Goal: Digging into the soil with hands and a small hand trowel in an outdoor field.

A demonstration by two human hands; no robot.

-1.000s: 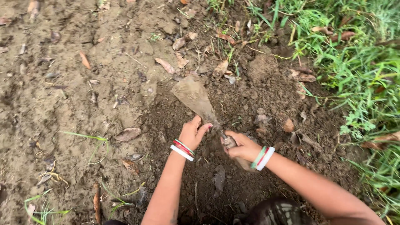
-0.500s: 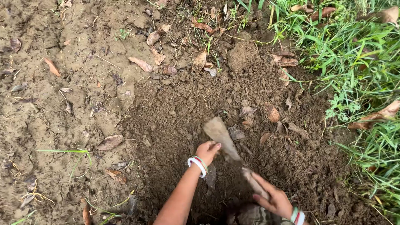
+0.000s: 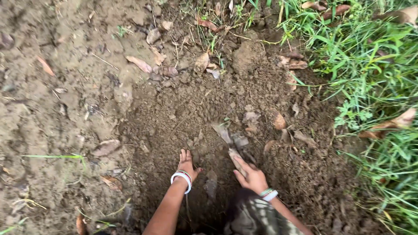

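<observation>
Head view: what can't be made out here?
- Digging tool: blade blurred, tip sunk in loose soil; shape unclear.
- Right hand: covers the handle, so the grip is uncertain.
- Left hand: palm down on soil; anything beneath is hidden.
- Patterned cloth: cut off by bottom edge.

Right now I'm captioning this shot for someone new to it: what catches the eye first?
Two bare arms reach up from the bottom edge into a patch of dark, loosened soil. The right hand grips a digging tool, its blade driven into the dirt; the left hand lies flat on the ground beside it. Bright green grass fills the right side.
</observation>
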